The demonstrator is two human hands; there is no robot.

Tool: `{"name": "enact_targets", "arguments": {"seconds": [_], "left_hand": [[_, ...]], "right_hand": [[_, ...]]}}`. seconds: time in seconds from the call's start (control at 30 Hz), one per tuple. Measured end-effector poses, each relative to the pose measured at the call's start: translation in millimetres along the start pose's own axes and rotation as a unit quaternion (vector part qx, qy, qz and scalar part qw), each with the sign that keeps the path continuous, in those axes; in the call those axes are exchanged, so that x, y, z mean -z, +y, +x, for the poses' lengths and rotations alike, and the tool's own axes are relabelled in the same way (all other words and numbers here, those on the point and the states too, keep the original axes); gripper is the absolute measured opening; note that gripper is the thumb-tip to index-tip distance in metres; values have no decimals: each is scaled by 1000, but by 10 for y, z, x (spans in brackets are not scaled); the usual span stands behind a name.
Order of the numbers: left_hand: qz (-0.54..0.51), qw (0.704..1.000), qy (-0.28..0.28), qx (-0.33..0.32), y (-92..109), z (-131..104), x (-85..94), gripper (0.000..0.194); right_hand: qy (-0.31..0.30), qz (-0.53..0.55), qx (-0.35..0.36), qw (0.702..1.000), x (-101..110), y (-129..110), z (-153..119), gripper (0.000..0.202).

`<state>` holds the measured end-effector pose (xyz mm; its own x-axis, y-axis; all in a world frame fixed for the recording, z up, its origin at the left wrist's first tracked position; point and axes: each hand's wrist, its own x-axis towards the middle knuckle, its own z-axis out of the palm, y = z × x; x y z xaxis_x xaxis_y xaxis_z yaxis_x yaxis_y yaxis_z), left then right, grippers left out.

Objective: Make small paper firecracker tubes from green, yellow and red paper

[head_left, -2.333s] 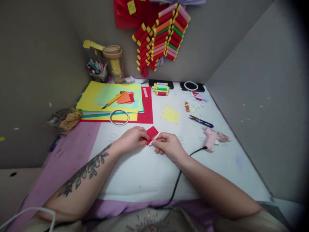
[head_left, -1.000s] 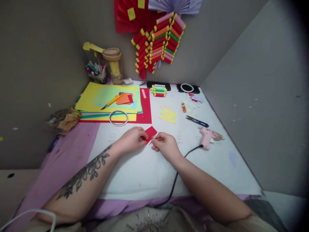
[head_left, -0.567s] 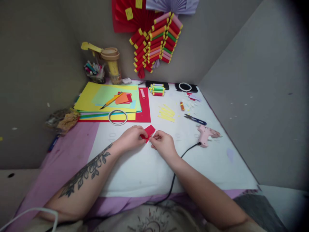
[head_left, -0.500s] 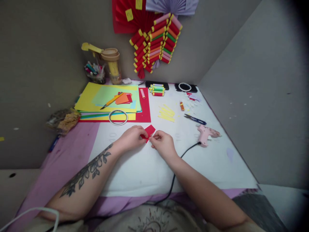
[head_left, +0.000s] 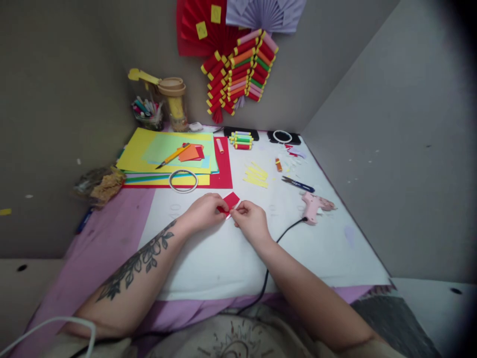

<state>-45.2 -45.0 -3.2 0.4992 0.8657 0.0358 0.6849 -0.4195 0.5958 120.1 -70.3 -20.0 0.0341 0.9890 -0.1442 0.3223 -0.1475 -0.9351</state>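
Between my hands, over the white sheet at the front of the table, is a small piece of red paper (head_left: 231, 200) with a pale edge along its near side. My left hand (head_left: 208, 211) grips its left side with closed fingers. The fingers of my right hand (head_left: 250, 218) pinch the near right edge of the same paper. Just beyond lie thin yellow paper strips (head_left: 256, 175). To the right a pink glue gun (head_left: 315, 206) rests on its side, its black cord running toward me.
Stacked coloured paper (head_left: 130, 154) with a yellow craft knife (head_left: 173, 155) on top lies at the left. Small paper rolls (head_left: 243, 140) sit at the back. Thread snips (head_left: 298, 184) lie right of the strips. Walls (head_left: 372, 149) enclose the table, with paper firecrackers (head_left: 246, 69) hanging behind.
The near edge of the red paper shows slightly more pale underside and seems a little more folded up. Both hands keep their hold; the camera view has shifted slightly.
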Motion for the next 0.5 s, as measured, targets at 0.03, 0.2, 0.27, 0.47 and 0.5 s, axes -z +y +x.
{"name": "enact_targets", "arguments": {"seconds": [0.03,0.2,0.27,0.47,0.5], "left_hand": [[-1,1000,1,-2,-1,-2,0,15],[0,1000,0,1,0,-4,-4,16],[-1,1000,-4,4,3,-2,-4,17],[2,1000,-1,2,-2,3,-6,17],[2,1000,-1,2,-2,3,-5,16]], "right_hand": [[1,-1,2,1000,1,8,2,13],[-2,10,0,1000,-3,34,12,14],[-4,14,-1,1000,-4,31,11,14],[1,5,-5,1000,3,8,4,15],[0,5,-4,1000,5,7,3,15]]}}
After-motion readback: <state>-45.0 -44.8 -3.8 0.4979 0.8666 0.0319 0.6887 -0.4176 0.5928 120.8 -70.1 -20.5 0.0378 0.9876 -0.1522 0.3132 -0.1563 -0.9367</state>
